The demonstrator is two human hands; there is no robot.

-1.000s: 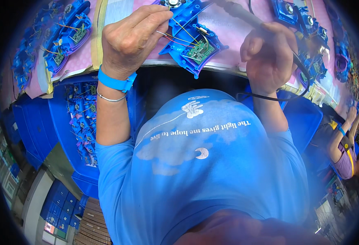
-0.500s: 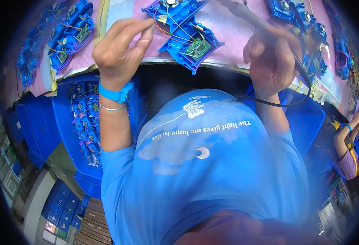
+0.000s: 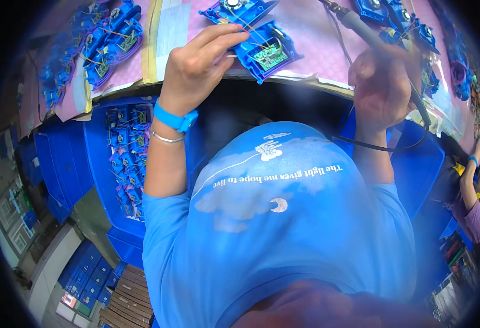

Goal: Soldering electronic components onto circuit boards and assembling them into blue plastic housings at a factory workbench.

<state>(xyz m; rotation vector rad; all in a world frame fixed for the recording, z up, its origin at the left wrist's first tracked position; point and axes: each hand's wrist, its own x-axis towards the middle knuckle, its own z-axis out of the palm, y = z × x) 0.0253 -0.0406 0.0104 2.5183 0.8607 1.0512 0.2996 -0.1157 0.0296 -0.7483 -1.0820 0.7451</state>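
Note:
My right hand [image 3: 383, 87] is closed around the handle of a soldering iron [image 3: 363, 30], whose tip points up and to the left. My left hand [image 3: 200, 63] reaches over an opened blue plastic housing [image 3: 248, 61], its fingers drawn together beside thin wires [image 3: 257, 34]. What the fingertips grip, if anything, is hidden. In the lower half of the housing lies a green circuit board [image 3: 270, 56]. The upper half carries a round silver part [image 3: 233, 3], and wires run between the two halves.
More blue housings [image 3: 111, 46] with boards and wires lie at the left of the pink-covered table [image 3: 316, 60], others [image 3: 398, 16] at the right. Below the left edge stands a blue bin [image 3: 98, 180] of similar parts. The iron's black cable [image 3: 382, 148] loops beneath my right hand. Another person's arm [image 3: 469, 180] shows far right.
My left hand has moved right, and its fingers have come together near the wires. The right hand still holds the soldering iron. The whole view has shifted slightly.

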